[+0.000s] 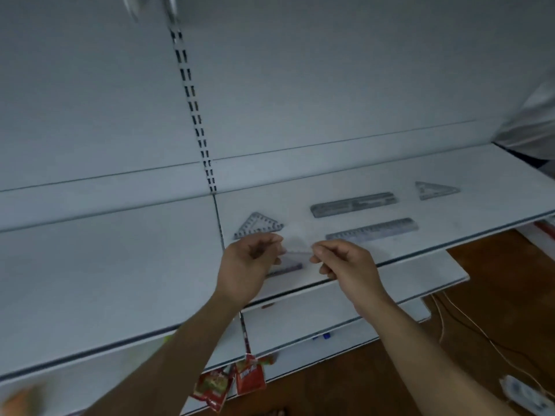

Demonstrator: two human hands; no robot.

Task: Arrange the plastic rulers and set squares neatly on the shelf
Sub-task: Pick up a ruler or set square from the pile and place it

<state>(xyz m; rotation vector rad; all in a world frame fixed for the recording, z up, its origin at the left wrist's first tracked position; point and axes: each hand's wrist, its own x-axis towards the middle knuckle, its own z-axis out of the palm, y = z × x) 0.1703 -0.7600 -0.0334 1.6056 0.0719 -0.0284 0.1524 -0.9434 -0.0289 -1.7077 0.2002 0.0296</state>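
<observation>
Head view: left hand (pixel 252 261), right hand (pixel 348 262) fingers (pixel 319 250) pinch set square (pixel 296 250), long edge left-right.

Red snack packets (pixel 228 382) hang low at centre. A white power strip (pixel 524 394) lies on the brown wood floor (pixel 510 265) at lower right, thin cables (pixel 442 322) trailing nearby. A slotted metal upright (pixel 192 97) runs up the back panel.

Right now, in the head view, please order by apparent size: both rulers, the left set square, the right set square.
Near ruler and far ruler: alike, unranked.
Left set square.
Right set square, farther away, so unsure.
</observation>
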